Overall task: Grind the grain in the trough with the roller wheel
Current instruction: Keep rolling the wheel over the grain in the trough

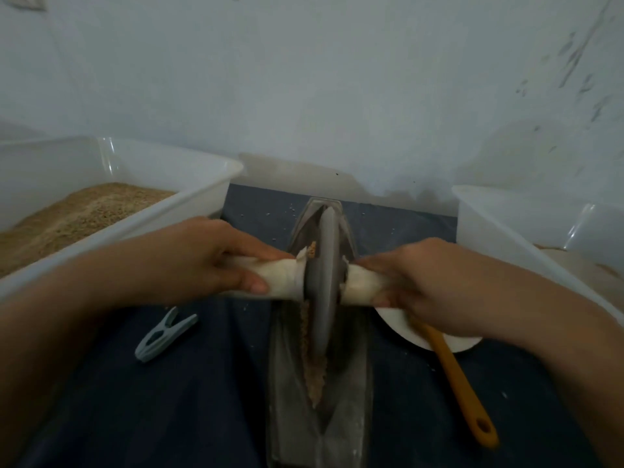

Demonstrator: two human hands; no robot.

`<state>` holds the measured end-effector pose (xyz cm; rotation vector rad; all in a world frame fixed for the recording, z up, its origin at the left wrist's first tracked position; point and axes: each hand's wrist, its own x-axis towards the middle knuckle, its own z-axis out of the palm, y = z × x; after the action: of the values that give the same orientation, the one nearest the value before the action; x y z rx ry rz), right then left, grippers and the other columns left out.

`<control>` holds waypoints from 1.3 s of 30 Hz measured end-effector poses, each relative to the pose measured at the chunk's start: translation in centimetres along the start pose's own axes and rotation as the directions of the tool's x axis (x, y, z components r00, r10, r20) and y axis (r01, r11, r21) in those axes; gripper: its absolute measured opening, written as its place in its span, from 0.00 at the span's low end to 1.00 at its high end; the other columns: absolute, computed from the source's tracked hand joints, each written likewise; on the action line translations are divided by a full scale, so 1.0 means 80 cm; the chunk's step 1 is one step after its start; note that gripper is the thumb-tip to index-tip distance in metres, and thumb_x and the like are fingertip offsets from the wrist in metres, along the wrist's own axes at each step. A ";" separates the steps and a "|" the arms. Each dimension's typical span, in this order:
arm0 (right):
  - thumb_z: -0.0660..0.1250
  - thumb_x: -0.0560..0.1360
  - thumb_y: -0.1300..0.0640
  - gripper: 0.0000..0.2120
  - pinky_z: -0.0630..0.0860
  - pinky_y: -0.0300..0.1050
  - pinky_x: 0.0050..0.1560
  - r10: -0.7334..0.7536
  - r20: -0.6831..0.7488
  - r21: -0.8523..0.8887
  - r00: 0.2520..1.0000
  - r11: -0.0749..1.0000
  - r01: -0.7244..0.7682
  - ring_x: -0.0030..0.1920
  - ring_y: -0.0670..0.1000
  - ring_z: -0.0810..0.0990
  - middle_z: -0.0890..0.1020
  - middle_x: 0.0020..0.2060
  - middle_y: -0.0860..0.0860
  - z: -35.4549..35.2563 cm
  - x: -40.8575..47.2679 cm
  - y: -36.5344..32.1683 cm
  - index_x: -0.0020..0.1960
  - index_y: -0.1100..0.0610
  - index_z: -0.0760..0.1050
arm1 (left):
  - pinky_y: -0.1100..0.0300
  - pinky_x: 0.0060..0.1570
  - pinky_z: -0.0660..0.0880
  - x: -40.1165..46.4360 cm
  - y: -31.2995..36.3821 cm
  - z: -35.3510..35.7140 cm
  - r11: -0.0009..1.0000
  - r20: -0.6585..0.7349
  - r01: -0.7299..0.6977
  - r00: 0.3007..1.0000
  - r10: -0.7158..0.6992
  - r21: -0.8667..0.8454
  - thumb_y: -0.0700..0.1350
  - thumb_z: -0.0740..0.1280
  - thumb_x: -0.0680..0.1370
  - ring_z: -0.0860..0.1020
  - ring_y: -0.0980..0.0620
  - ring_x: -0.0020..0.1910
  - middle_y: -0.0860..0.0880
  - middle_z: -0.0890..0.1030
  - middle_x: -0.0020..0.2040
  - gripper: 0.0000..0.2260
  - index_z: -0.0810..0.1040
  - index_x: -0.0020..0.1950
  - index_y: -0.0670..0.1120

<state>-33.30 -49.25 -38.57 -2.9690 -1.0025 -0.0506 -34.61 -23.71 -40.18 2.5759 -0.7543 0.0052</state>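
Observation:
A grey metal roller wheel (pixel 323 278) stands on edge in the narrow boat-shaped trough (pixel 351 373) at the centre of the head view. A pale wooden axle (pixel 287 275) runs through the wheel. My left hand (pixel 216 255) grips the axle's left end, and my right hand (pixel 415 282) grips its right end. Brown ground grain (pixel 315 376) lies along the trough's groove, mostly on the near side of the wheel. A little grain clings near the wheel's top left.
A white plastic tub (pixel 189 197) holding brown grain stands at the left. Another white tub (pixel 506 217) is at the right. A white plate (pixel 401 327) with an orange-handled utensil (pixel 462 390) lies right of the trough. A grey-blue clothes peg (pixel 162 336) rests on the dark cloth.

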 end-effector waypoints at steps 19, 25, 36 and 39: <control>0.62 0.73 0.41 0.21 0.66 0.32 0.38 -0.085 0.120 0.037 0.989 0.996 0.081 0.39 0.36 0.74 0.75 0.39 0.36 -0.020 -0.028 -0.005 0.65 0.34 0.64 | 0.76 0.54 0.69 -0.016 0.005 -0.015 0.971 0.172 -0.037 0.982 0.079 -0.236 0.58 0.68 0.66 0.77 0.68 0.54 0.67 0.79 0.54 0.21 0.73 0.58 0.70; 0.63 0.77 0.51 0.25 0.69 0.42 0.52 0.109 -0.100 0.032 0.989 0.994 -0.106 0.59 0.51 0.74 0.76 0.60 0.50 0.025 0.025 0.023 0.71 0.40 0.61 | 0.67 0.49 0.68 0.016 -0.013 0.023 0.991 -0.250 0.068 0.968 -0.037 0.119 0.51 0.68 0.74 0.76 0.61 0.52 0.59 0.79 0.54 0.20 0.71 0.63 0.65; 0.62 0.72 0.42 0.23 0.68 0.36 0.45 -0.015 0.038 0.003 0.999 1.000 0.015 0.47 0.37 0.75 0.80 0.52 0.39 0.001 0.002 0.016 0.67 0.33 0.64 | 0.79 0.46 0.66 -0.003 -0.004 0.000 1.000 -0.037 -0.008 0.999 0.007 -0.024 0.56 0.69 0.69 0.76 0.72 0.45 0.72 0.79 0.45 0.19 0.74 0.59 0.66; 0.52 0.60 0.29 0.24 0.72 0.35 0.42 -0.086 0.153 0.075 0.985 0.994 0.076 0.43 0.35 0.76 0.81 0.42 0.35 -0.025 -0.023 -0.005 0.57 0.22 0.63 | 0.76 0.53 0.69 -0.020 0.002 -0.016 0.956 0.183 -0.010 0.981 0.066 -0.293 0.52 0.70 0.68 0.78 0.66 0.54 0.65 0.81 0.54 0.20 0.77 0.60 0.61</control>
<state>-35.08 -50.11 -36.61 -2.9055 -1.1165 0.2145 -35.87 -22.47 -39.18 2.3014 -0.8073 -0.3223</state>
